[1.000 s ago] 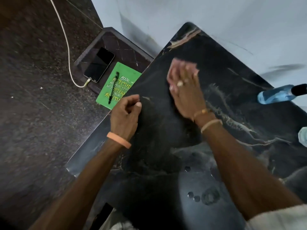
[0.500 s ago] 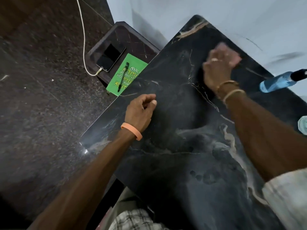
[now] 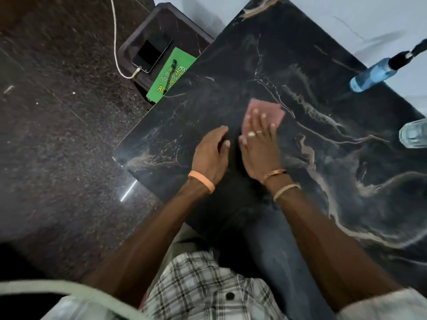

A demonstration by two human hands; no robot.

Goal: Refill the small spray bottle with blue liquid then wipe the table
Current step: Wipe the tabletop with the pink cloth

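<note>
My right hand (image 3: 260, 146) lies flat with straight fingers on a pink cloth (image 3: 270, 110), pressing it onto the black marble table (image 3: 231, 72) near its middle. My left hand (image 3: 211, 155) rests just beside it on the tabletop with loosely curled fingers and holds nothing. The small spray bottle (image 3: 374, 76) with blue liquid and a black spray head stands at the table's far right edge. A clear container (image 3: 413, 133) shows partly at the right border.
A low dark side table (image 3: 166, 21) to the left holds a phone (image 3: 151, 53) on a white charging cable (image 3: 115, 42) and a green notebook (image 3: 171, 78) with a pen on it. Dark stone floor lies left; a white wall stands behind.
My right hand has slid the cloth from the table's far right side back toward the middle, next to my left hand. The left hand stays resting on the tabletop.
</note>
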